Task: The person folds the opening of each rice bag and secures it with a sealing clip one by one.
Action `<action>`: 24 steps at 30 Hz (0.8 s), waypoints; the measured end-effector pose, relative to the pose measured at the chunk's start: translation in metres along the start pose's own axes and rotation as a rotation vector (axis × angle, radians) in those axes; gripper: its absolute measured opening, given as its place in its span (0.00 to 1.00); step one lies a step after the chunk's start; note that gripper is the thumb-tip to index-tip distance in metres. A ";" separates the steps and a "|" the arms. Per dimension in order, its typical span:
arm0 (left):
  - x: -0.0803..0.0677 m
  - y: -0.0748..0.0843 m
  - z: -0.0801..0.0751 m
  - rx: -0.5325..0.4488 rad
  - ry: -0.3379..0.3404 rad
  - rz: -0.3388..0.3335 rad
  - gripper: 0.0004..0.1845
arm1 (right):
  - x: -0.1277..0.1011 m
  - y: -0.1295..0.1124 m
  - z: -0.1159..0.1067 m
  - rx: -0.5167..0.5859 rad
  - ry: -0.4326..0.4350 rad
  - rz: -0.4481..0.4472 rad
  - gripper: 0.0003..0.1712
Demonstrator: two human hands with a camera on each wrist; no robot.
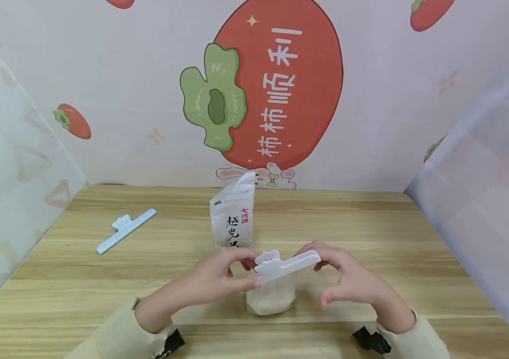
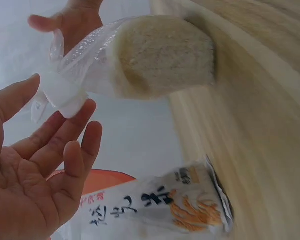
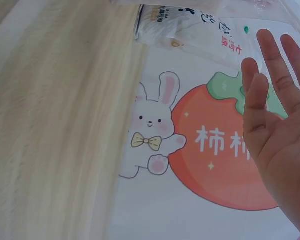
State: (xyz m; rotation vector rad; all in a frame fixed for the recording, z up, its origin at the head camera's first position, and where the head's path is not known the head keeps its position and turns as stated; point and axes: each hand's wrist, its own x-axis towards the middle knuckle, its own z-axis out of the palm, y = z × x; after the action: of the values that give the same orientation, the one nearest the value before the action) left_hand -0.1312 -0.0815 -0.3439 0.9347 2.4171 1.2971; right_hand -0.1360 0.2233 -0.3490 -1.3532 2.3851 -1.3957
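A clear plastic bag of rice (image 1: 271, 298) stands upright on the table, with a white bag clip (image 1: 286, 267) across its top. My left hand (image 1: 218, 276) lightly holds the clip's left end between thumb and fingers. In the left wrist view the clip (image 2: 65, 95) lies between that hand's thumb and first fingers, one fingertip hidden behind it. At the clip's right end is my right hand (image 1: 344, 274), fingers extended and thumb apart. Its fingers look straight and spread in the right wrist view, gripping nothing; whether they touch the clip I cannot tell.
Behind the hands stands a white printed rice package (image 1: 233, 212), its top slanted. A light blue bag clip (image 1: 126, 230) lies on the wooden table (image 1: 348, 219) at the left. A patterned cloth (image 1: 142, 89) hangs behind and along both sides.
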 end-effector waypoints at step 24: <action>-0.026 -0.031 0.029 -0.147 -0.040 -0.125 0.23 | -0.016 0.019 0.032 -0.168 -0.072 0.208 0.33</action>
State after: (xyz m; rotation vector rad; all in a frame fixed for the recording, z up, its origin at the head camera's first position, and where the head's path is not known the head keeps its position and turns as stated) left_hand -0.1096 -0.0912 -0.3879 0.7506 2.2752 1.3745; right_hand -0.1241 0.2174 -0.3868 -1.1248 2.5567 -1.0981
